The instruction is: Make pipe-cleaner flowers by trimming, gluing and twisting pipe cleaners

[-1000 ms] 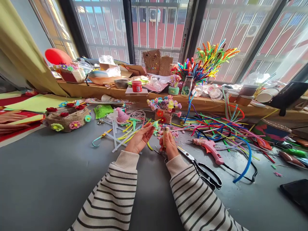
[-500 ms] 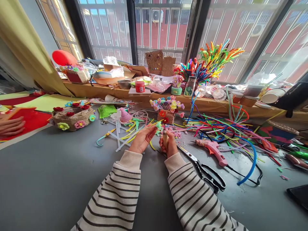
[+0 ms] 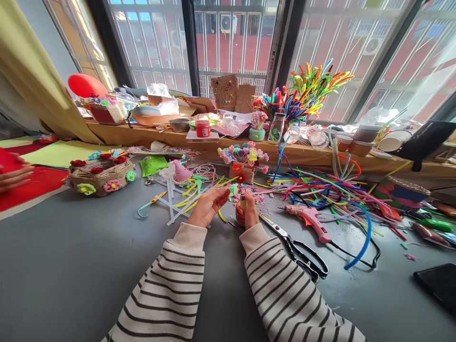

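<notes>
My left hand (image 3: 207,209) is closed in a pinch on a small mint-green pipe-cleaner flower (image 3: 233,190), its fingertips at the flower's left side. Just right of and below the flower, my right hand (image 3: 251,213) wraps round a pale lighter (image 3: 243,203) held upright, thumb near its top. No flame can be made out. Behind both hands stands a small woven box of pastel pipe-cleaner flowers (image 3: 242,169). Black-handled scissors (image 3: 294,244) lie by my right wrist, and a pink glue gun (image 3: 309,219) rests farther right.
Loose pipe cleaners (image 3: 320,187) cover the right back of the table. At the left are a twine basket (image 3: 103,180) with flowers and another person's hand (image 3: 16,175) on red material. White glue sticks (image 3: 174,204) lie left of centre; a black phone (image 3: 436,285) lies at the right edge.
The view has shifted slightly, so most things sit a little farther left. My right thumb has moved up the lighter. The other person's hand has shifted with the red material.
</notes>
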`<state>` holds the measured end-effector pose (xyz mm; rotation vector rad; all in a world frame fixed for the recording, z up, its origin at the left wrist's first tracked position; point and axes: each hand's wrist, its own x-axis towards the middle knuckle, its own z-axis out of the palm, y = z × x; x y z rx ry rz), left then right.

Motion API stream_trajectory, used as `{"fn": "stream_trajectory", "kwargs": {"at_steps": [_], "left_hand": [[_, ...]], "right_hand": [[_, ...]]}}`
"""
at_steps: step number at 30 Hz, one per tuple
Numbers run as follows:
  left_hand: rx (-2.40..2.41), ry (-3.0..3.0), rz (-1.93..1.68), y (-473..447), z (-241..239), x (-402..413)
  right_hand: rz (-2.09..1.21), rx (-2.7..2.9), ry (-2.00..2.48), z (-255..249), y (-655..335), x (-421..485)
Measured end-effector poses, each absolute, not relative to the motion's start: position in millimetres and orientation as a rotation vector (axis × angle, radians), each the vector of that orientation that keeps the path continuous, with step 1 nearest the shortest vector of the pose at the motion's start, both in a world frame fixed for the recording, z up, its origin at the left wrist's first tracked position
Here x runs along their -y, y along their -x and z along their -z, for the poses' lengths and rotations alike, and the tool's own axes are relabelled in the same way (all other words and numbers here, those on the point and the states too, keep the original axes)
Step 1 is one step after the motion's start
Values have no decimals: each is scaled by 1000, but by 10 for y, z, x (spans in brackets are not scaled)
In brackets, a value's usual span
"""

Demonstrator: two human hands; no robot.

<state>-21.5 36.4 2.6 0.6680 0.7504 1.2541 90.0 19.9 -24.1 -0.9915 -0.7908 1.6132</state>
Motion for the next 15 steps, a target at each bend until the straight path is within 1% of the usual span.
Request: {"fn": "stream_trajectory", "kwargs": {"at_steps": [5,10,15], "left_hand": [[-836,-695,-1226,212,-38,-356],[-903,-711,-1207,205,-45,-350],[-921,-715,-1199,191,-70,-329]], "right_hand": [[-1549,794,1025,240,-910,-197],[-1591,812,1055,240,-910,-199],[-1542,839,1084,238,-905,-196]]}}
